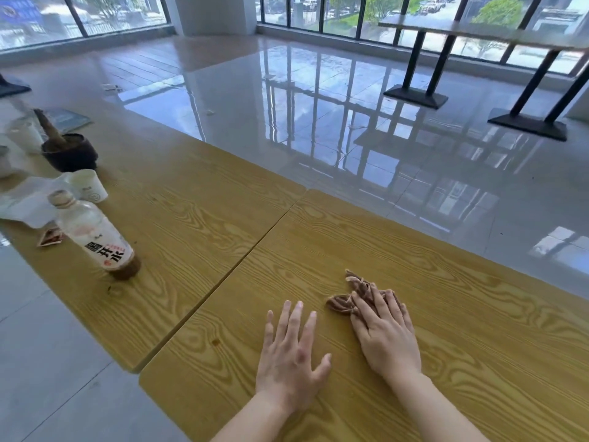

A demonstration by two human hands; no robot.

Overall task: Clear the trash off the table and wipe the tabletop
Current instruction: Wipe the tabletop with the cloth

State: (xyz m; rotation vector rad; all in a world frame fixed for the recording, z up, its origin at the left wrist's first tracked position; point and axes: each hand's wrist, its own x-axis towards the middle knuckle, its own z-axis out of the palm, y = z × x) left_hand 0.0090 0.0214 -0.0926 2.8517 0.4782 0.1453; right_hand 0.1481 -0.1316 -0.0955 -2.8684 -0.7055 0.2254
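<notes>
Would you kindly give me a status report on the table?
Left hand flat on yellow wood-grain tabletop. Right hand presses crumpled brown cloth. Clear plastic bottle, white paper cup uncleared at left.

Wood-grain table, glossy floor
Brown cloth rag looks soft; bottle clear plastic; cups paper.

Head view: forward-down over near table, hall beyond.

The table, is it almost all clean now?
Not yet. The near part of the table shows only bare wood. The right hand presses the brown cloth onto it, ready to wipe; the left hand lies flat beside it. The bottle, paper cup, crumpled paper and small packet at the far left are not yet cleared.
</notes>
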